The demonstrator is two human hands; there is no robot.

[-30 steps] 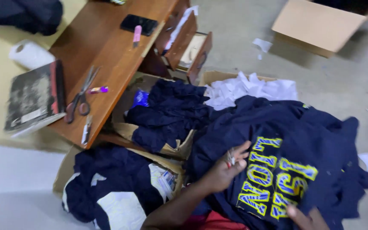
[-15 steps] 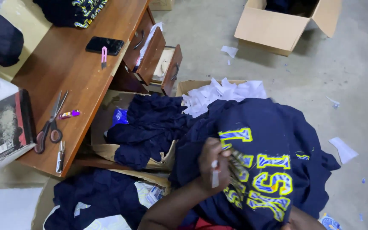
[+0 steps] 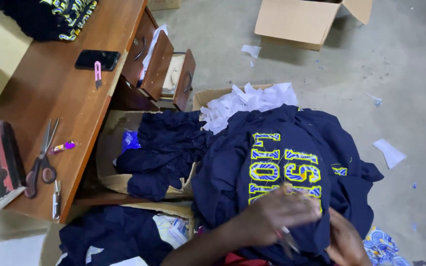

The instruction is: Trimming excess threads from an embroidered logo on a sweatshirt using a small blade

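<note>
Soft matt navy cloth on the sweatshirt (image 3: 292,162), its yellow lettering stitched and rough; the bench (image 3: 60,93) shows smooth, slightly glossy brown wood; metal-bladed scissors (image 3: 43,157) lie there; dull cardboard box (image 3: 301,22) far right, floor (image 3: 371,74) rough concrete.

Viewpoint: worn on the head, looking steeply down over the lap.
Facing: toward a navy shirt (image 3: 292,167) spread in front, concrete floor (image 3: 400,93) beyond.
Nearness: close; left hand (image 3: 277,214) and right hand (image 3: 346,244) blurred at the bottom edge.
Left side: wooden desk (image 3: 70,98) seen from above, drawers (image 3: 166,69) pulled open.
Top edge: open cardboard box (image 3: 297,22), farther off.
Shared views: single camera only.
</note>
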